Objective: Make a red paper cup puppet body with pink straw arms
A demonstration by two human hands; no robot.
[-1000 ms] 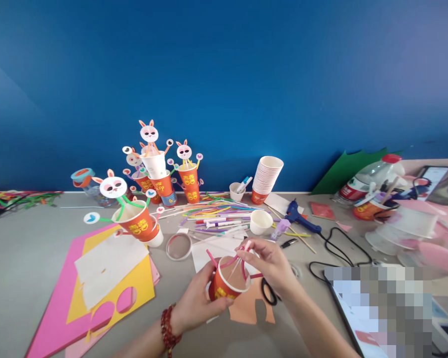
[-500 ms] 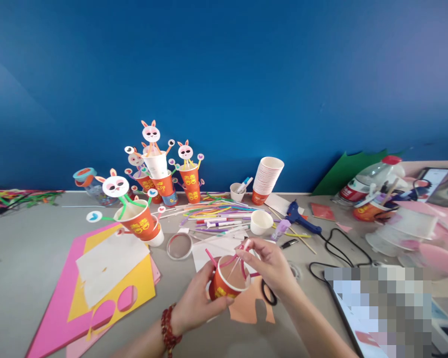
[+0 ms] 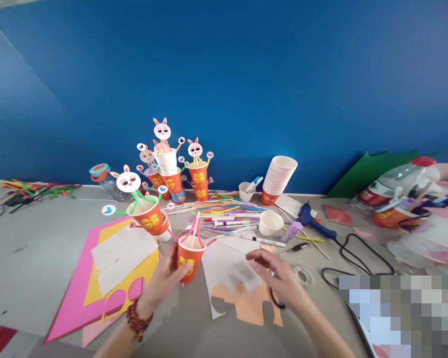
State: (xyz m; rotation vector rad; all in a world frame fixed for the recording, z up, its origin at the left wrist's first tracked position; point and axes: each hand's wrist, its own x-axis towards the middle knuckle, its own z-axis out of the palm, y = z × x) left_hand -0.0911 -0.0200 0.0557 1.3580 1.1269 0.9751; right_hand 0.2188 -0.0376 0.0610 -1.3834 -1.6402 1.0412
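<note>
My left hand (image 3: 163,281) is wrapped round a red paper cup (image 3: 189,266) with yellow lettering. Bent pink stems (image 3: 196,229) rise out of it to a point, and a pink stem juts out at each side. My right hand (image 3: 278,278) holds nothing; its fingers are loosely spread above a white sheet (image 3: 227,263) and a cut orange sheet (image 3: 246,306). Under that hand a black loop, perhaps a scissors handle (image 3: 274,298), partly shows. Left of the held cup stands a red cup (image 3: 147,219) with green stems and a paper rabbit face (image 3: 128,182).
More rabbit cups (image 3: 198,181) stand at the back, with a stack of paper cups (image 3: 280,176) to their right. Pens (image 3: 231,223), a small white cup (image 3: 271,223) and a blue glue gun (image 3: 317,223) lie mid-table. Pink card (image 3: 72,298) is at left, a bottle (image 3: 392,184) at right.
My left hand has carried the cup to the left. My right hand has let go of the pink stems and moved away from the cup. The view has turned slightly left.
</note>
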